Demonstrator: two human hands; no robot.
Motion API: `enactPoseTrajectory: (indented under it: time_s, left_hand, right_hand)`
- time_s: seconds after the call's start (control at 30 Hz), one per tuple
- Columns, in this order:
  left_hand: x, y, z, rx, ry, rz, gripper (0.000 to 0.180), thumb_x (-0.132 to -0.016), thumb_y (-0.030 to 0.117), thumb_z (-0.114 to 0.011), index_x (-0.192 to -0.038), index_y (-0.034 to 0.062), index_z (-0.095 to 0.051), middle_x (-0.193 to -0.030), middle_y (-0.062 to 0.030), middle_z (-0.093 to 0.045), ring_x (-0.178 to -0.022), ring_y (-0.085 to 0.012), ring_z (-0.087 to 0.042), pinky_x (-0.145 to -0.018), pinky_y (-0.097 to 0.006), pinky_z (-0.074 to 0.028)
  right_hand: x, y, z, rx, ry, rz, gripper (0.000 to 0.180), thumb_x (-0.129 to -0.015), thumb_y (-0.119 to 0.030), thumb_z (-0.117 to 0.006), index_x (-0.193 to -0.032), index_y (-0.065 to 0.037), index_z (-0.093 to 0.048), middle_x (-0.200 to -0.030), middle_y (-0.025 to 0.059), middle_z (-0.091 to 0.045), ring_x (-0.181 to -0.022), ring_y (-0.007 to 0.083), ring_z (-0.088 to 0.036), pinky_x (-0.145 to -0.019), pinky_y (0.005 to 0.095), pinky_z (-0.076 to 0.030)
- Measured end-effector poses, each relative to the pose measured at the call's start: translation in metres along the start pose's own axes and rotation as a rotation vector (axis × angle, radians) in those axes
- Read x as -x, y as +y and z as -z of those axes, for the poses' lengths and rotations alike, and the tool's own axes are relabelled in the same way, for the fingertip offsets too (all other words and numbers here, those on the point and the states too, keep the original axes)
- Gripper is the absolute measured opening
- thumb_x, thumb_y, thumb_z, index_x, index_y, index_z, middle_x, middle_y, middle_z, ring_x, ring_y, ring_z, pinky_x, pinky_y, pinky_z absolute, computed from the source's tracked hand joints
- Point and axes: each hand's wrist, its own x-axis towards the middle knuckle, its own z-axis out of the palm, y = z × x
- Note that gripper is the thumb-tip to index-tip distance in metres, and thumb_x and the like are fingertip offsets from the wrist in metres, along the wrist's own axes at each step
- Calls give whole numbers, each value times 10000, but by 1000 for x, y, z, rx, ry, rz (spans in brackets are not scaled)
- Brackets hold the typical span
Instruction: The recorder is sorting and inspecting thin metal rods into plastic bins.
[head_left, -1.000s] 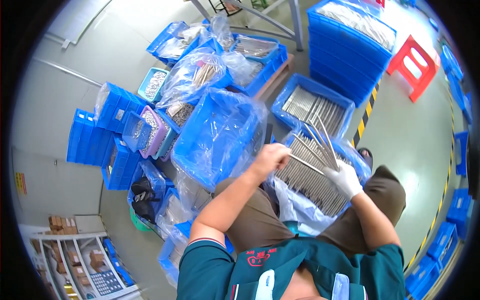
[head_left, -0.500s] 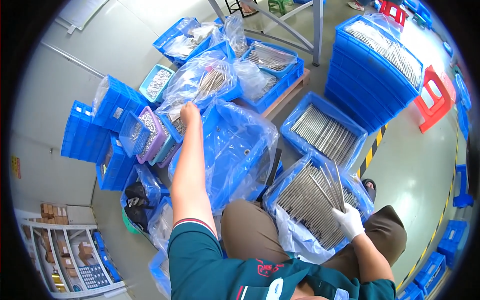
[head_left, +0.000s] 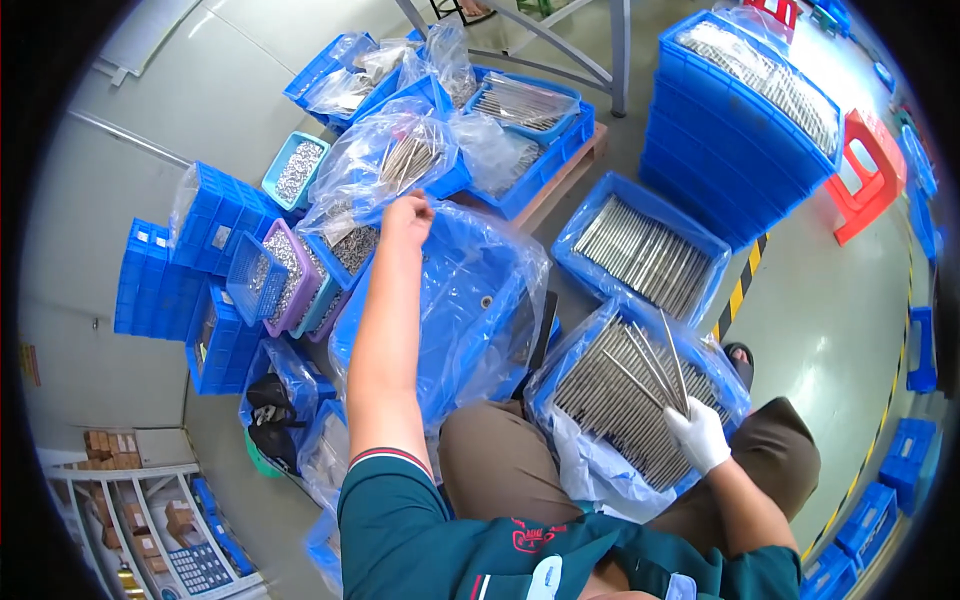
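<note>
Rods [head_left: 655, 352] fan upward from the gloved right hand [head_left: 698, 433], gripped over the near crate [head_left: 560, 370]; bare left hand [head_left: 407, 218] reaches far, fingers curled at a bagged tray [head_left: 345, 250], grasp unclear.

A factory floor: stacked blue plastic crates [head_left: 745, 120] of metal rods [head_left: 640, 250] in plastic liners, hazard-striped tape [head_left: 738, 290] on the painted concrete floor [head_left: 800, 300]
</note>
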Motion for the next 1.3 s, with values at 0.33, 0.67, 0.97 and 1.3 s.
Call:
enactPoseTrajectory:
  time_s: [0.33, 0.67, 0.97, 1.3]
  left_hand:
    - [271, -91, -73, 56, -624, 459, 245, -840, 178, -644, -1058, 81, -587, -1023, -107, -644, -872, -204, -634, -721, -319, -504]
    - [329, -116, -72, 215, -757, 454, 246, -818, 113, -656, -1046, 50, -590, -1094, -128, -611, -1064, -284, -570, -895, -386, -464]
    - [346, -112, -83, -92, -792, 17, 197, -860, 84, -605, -1044, 15, -589, -1021, -101, -636, -982, -214, -604, -871, -324, -475]
    - [361, -94, -83, -291, -845, 23, 212, -904, 152, -563, -1031, -17, -579, -950, -123, -644, -890, -184, -632, -792, -290, -507]
  right_hand:
    - [21, -12, 7, 1, 112, 251, 305, -864, -289, -562, -909, 12, -589, -707, 168, -582, -673, 249, -603, -647, 341, -455]
    - [45, 7, 16, -70, 265, 410, 275, -859, -257, -577, -973, -8, -604, -767, 171, -613, -715, 268, -623, -679, 332, -466]
    - [49, 8, 16, 155, 407, 610, 236, -840, -272, -593, -886, -40, -595, -770, 197, -609, -753, 366, -600, -666, 413, -468]
    - [51, 7, 18, 100, 409, 690, 231, -837, -272, -600, -874, -44, -600, -735, 190, -598, -713, 366, -592, -628, 406, -464]
